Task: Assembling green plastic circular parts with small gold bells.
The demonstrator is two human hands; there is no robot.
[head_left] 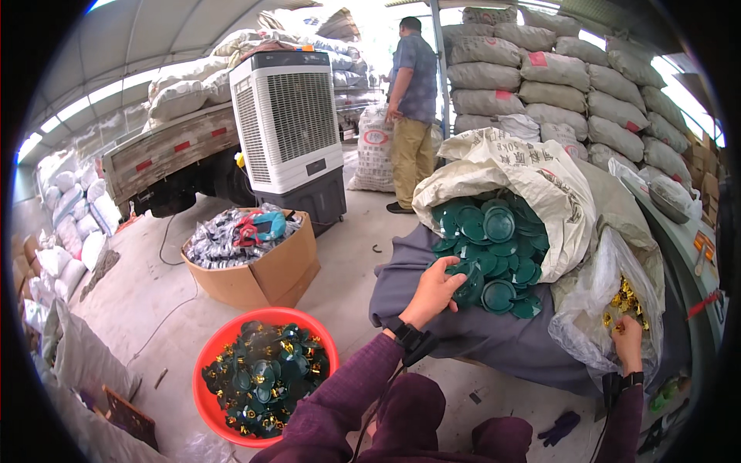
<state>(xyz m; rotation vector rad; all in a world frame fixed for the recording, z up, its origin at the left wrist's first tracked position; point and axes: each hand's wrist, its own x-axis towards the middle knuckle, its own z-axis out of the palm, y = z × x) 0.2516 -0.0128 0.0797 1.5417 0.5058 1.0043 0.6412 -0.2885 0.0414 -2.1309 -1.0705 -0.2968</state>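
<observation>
A pile of round dark green plastic discs spills from the mouth of a white woven sack onto a dark cloth. At the pile's near left edge my left hand has its thumb and fingers closed around a green disc. Far to the right, my right hand reaches into a clear plastic bag holding shiny gold pieces. Its fingers are pinched together at the lower gold bits; the piece between them is mostly hidden.
On the floor at left stands a red tub of green discs with gold pieces on them. Behind it is a cardboard box of silvery packets. An air cooler, a truck bed, stacked sacks and a standing person are farther back.
</observation>
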